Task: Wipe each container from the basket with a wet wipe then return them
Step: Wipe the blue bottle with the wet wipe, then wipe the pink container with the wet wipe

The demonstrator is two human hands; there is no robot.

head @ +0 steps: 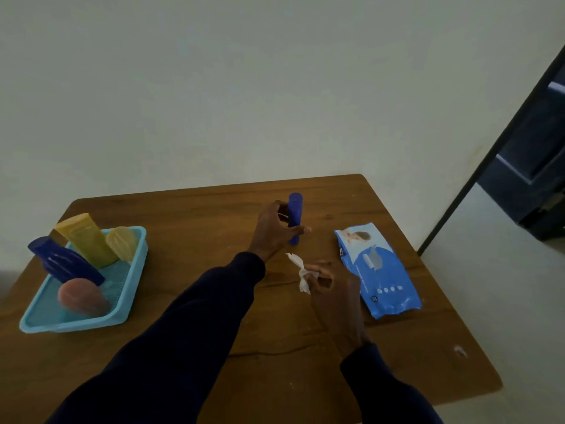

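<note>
A slim blue tube-shaped container [295, 209] stands upright on the wooden table [189, 209]. My left hand [273, 229] grips it from the left, thumb reaching under its right side. Nearer to me, my right hand [331, 289] pinches a crumpled white wet wipe [301, 272] between its fingers, just below the blue container. At the left sits a light blue basket [122, 304] holding a dark blue bottle [65, 264], a tall yellow container [87, 240], a smaller yellow one [122, 243] and a pink one [81, 296].
A blue pack of wet wipes [377, 270] lies flat to the right of my right hand. The table's right edge drops off near a dark door frame [489, 154]. A pale wall stands behind the table.
</note>
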